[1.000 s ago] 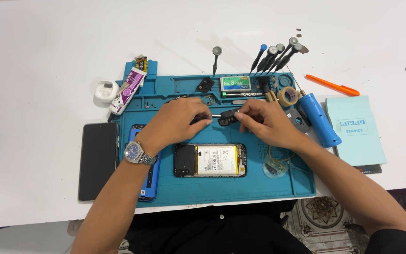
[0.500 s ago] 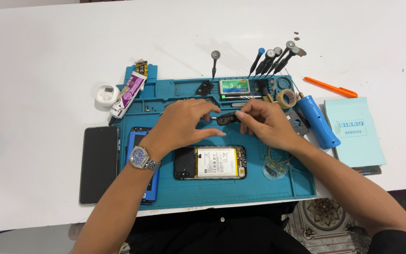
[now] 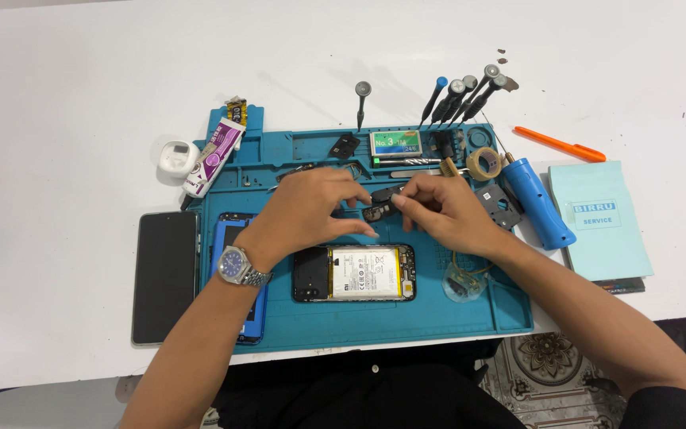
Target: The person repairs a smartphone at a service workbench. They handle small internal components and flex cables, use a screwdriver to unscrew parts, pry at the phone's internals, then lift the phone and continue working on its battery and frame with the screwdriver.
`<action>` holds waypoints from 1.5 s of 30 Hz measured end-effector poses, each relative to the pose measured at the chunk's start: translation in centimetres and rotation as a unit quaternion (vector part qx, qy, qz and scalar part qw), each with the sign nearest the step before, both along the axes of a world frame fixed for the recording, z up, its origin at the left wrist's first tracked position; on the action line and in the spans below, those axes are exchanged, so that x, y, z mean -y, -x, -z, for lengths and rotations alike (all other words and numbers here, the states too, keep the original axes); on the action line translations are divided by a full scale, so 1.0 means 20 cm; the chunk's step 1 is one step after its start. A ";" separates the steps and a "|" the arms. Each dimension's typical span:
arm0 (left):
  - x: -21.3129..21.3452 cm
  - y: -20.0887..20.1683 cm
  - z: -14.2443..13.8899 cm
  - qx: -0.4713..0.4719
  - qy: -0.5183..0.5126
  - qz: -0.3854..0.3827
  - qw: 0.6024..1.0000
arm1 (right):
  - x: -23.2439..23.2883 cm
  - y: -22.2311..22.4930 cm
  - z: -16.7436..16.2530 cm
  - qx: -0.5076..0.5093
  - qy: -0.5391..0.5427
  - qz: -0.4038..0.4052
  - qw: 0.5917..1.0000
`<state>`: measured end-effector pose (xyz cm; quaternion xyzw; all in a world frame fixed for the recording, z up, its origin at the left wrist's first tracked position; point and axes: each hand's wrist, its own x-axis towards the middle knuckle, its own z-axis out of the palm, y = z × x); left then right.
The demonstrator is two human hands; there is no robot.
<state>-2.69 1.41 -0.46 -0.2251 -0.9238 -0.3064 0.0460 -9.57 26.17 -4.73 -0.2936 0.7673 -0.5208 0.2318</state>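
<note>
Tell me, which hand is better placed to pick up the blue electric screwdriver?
Probably the right hand: the blue electric screwdriver lies just beyond it, while the left hand sits farther away.

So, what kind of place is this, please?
Most likely a phone repair bench. An opened phone with its battery showing lies on a blue work mat, a row of small screwdrivers stands behind, and both hands work on a small dark part.
</note>
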 end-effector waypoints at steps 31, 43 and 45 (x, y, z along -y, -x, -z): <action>-0.02 0.04 0.03 0.102 0.050 -0.007 0.994 | -0.03 0.05 -0.05 -0.093 -0.070 -0.029 0.993; -0.03 0.05 0.04 0.105 0.050 0.002 0.993 | -0.05 0.08 -0.03 -0.088 -0.071 -0.022 0.993; -0.03 0.05 0.04 0.078 0.031 0.003 0.996 | -0.06 0.08 -0.03 -0.085 -0.060 -0.026 0.994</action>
